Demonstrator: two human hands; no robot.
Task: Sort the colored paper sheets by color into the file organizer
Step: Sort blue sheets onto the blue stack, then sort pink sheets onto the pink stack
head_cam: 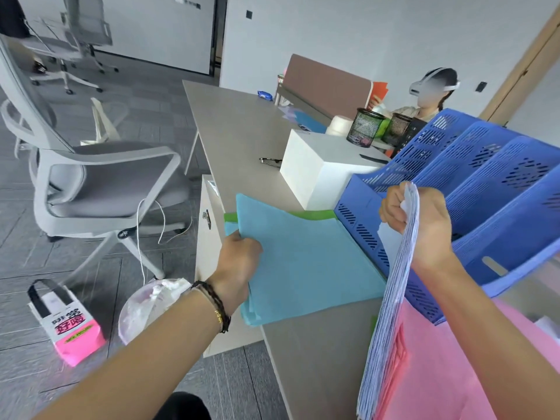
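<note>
While our left hand (239, 262) pinched the near-left edge of the blue sheets (306, 262) lying on the desk (236, 122), our right hand (421, 228) gripped a stack of pale sheets (391, 313) held on edge. At 3 o'clock from the blue sheets stood the blue file organizer (491, 189); pink sheets (439, 365) lay at 5 o'clock and green paper (312, 214) showed at 12.

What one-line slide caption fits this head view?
Left hand grips blue sheets on the desk; right hand holds a pale stack beside the blue file organizer.
</note>
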